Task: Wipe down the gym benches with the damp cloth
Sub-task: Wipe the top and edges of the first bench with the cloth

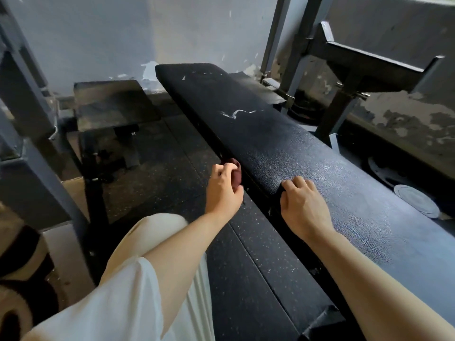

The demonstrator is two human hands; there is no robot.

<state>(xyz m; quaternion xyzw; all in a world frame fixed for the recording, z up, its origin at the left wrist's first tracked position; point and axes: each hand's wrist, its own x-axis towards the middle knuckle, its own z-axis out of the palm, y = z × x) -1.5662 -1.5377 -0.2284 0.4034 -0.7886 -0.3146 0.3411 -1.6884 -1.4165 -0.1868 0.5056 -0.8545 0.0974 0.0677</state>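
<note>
Dark red, balled damp cloth (235, 174): at frame centre, pressed against the near long side edge of the bench, bunched inside my left hand (222, 190); fingers curled round it, only a fold showing past the knuckles.

Black, textured-vinyl padded gym bench (307, 153): long axis running from lower right of the frame up to the upper centre; white scuffs and tears visible midway and at the far end; surface nearest me has a faint sheen, which I judge may be damp.

My right hand (304, 205): just right of centre, fingers bent over the bench's near edge, gripping the pad rim; holding nothing else; I judge it is steadying.

Relation for the coming stroke: cloth lies left of the pad, below its top face; left hand is the nearer to it, being on it; pad top lies up and to the right; I judge the stroke wants to follow the long axis.

Open room: speckled black rubber floor (172, 153) to the left; dark metal rack upright (344, 104) near the far right side.
</note>
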